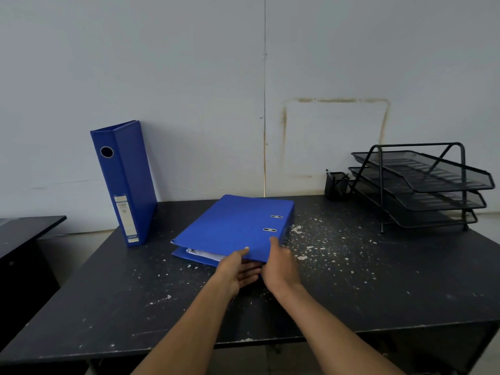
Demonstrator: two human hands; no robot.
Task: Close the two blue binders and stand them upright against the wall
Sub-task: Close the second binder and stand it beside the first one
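One blue binder (123, 182) stands upright at the back left of the black table, leaning against the pale wall, its spine with a round hole and a label facing me. A second blue binder (235, 228) lies flat in the middle of the table, cover down, white pages showing at its left front edge. My left hand (238, 269) grips the binder's near edge, thumb on top and fingers beneath. My right hand (281, 266) holds the near right corner by the spine, fingers resting on the cover.
The black table (351, 288) is speckled with white paint flecks. A black mesh three-tier paper tray (422, 182) stands at the back right with a small mesh pen cup (335, 185) to its left. A lower dark desk (24, 231) sits at the far left.
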